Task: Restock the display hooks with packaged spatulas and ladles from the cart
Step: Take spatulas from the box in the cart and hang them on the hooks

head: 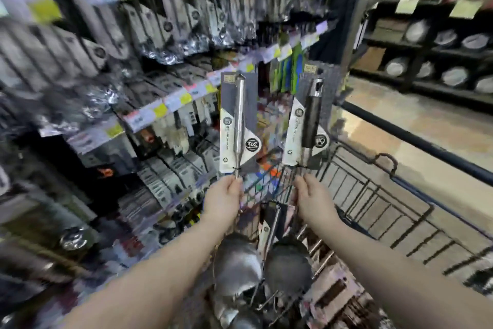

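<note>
My left hand (225, 195) grips the stem of a packaged steel-handled ladle (238, 120), held upright with its grey and white card on top and its bowl (236, 262) hanging below. My right hand (310, 195) holds a second packaged ladle with a dark handle (309, 120), also upright, its bowl (286, 262) low beside the first. Both are raised over the wire cart (373, 195). The display hooks (165, 35) with hanging utensil packs fill the left side, blurred.
More packaged utensils lie in the cart (328, 291) under my forearms. Yellow and white price tags (160, 111) line the hook rails. The cart's dark handle bar (416, 139) runs on the right, with the aisle floor and shelves of plates (440, 61) beyond.
</note>
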